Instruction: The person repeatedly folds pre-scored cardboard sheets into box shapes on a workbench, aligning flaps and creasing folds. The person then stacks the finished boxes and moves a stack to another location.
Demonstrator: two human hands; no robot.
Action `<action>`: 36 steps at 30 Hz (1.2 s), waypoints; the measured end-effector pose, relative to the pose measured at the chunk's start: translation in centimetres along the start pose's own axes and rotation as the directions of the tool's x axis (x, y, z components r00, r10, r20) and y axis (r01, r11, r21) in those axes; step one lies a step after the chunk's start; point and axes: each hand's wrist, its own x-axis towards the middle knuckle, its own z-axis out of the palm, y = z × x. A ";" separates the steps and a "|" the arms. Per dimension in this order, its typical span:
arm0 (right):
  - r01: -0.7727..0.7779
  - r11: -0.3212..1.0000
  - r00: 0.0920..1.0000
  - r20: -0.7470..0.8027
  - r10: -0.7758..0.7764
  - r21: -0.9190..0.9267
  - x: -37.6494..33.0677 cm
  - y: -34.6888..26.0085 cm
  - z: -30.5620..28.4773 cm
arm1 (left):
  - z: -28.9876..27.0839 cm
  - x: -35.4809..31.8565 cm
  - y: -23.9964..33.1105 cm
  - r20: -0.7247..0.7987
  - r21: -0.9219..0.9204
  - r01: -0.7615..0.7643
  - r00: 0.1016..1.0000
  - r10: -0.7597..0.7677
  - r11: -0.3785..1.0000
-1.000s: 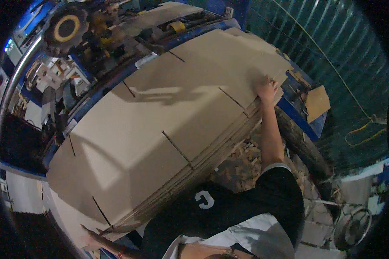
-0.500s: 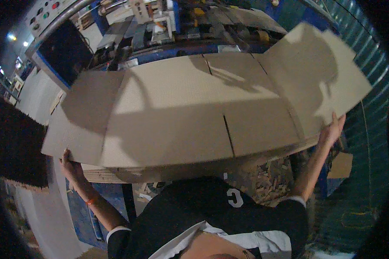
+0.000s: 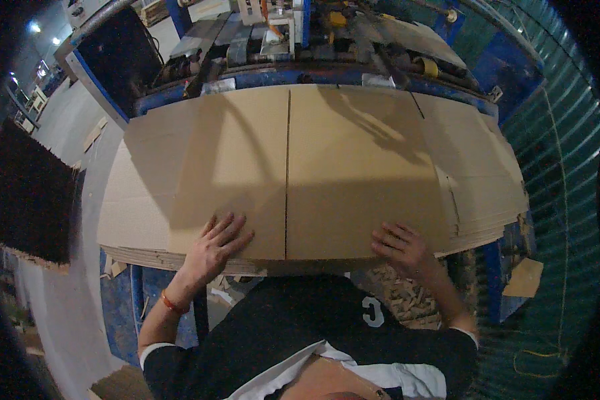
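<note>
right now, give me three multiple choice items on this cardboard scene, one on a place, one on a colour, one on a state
1. Where do both hands rest?
A. on the near edge of the cardboard stack
B. on the machine beyond it
C. on the floor

2. What colour is the band on the left wrist?
A. green
B. orange
C. white

3. How does the top cardboard sheet lie?
A. rolled up
B. standing on edge
C. flat on the stack

Answers:
1 A: the left hand and right hand press flat on the near edge of the cardboard stack.
2 B: the wrist band is orange.
3 C: the top sheet lies flat, its centre seam running away from the person.
</note>
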 end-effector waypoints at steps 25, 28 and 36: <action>-0.627 0.753 0.635 -0.427 0.643 0.201 11.3 15.1 0.5 | 1.2 13.5 -17.2 -0.650 0.167 0.234 0.757 -0.072 0.958; -0.920 0.367 0.251 -0.509 0.823 0.139 -0.7 15.0 -1.8 | 1.2 0.9 -17.2 -0.683 0.144 0.713 0.573 -0.452 0.686; -0.955 -0.144 -0.277 -0.608 0.744 0.259 -12.1 16.1 2.0 | 4.8 -14.5 -17.0 -0.561 0.126 0.939 0.334 -0.757 0.321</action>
